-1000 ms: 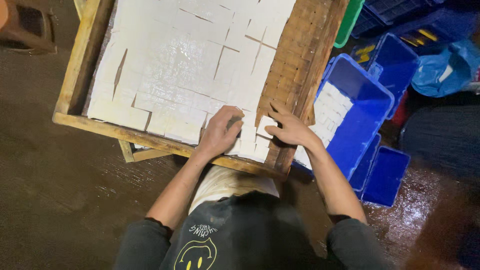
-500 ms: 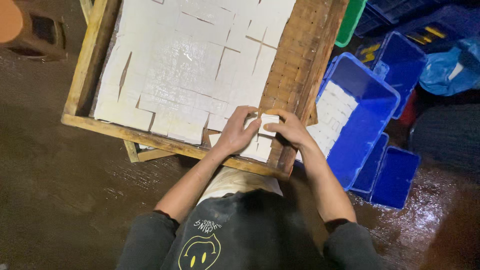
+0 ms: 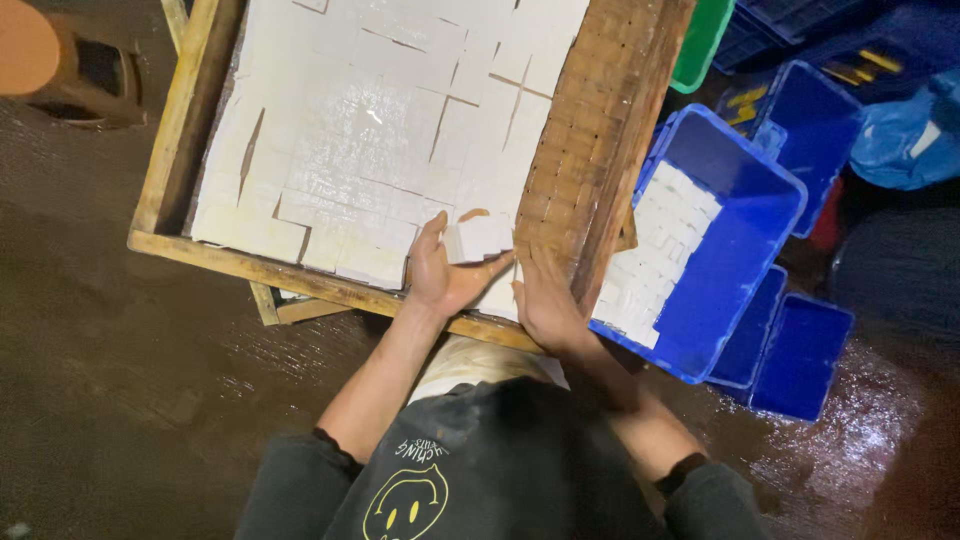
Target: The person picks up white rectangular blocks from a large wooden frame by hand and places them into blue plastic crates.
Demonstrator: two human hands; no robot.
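Two hands, left hand [image 3: 440, 275] and right hand [image 3: 540, 305], fingers clamped on white blocks [image 3: 480, 238] at wooden tray's [image 3: 600, 130] 5 o'clock corner; blue crate [image 3: 760, 230] at 3 o'clock part-filled, most slab uncleared.

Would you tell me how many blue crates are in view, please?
5, maybe more hidden: one with white blocks beside the wooden tray, two low, two top right.

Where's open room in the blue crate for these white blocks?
The blue crate is bare along its far right side, beside the stacked white blocks on its left. The wooden tray is packed; both hands crowd its near corner.
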